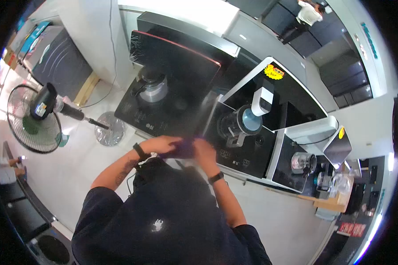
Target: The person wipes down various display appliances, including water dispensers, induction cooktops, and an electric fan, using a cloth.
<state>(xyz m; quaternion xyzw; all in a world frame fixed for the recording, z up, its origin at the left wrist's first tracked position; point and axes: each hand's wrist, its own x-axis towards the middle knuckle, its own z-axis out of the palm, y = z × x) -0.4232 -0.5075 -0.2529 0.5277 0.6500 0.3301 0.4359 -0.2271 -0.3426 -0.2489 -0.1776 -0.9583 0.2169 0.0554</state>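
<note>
Both hands meet around a dark purple cloth [181,150] in front of my body, by the front edge of a black glass-topped appliance [177,106]. My left hand [162,144] is closed on the cloth's left side. My right hand [204,152] grips its right side, with the fingers blurred. Behind the hands, a glass kettle with a metal base [154,88] stands on the black top. To the right, a glass pot [241,123] sits beneath a white dispenser spout [263,100].
A standing fan [34,118] is at the left, its base wrapped in plastic [109,129]. Another glass pot [303,163] stands at the right, near a cardboard box [334,198]. A person in a white top [308,15] is at the upper right.
</note>
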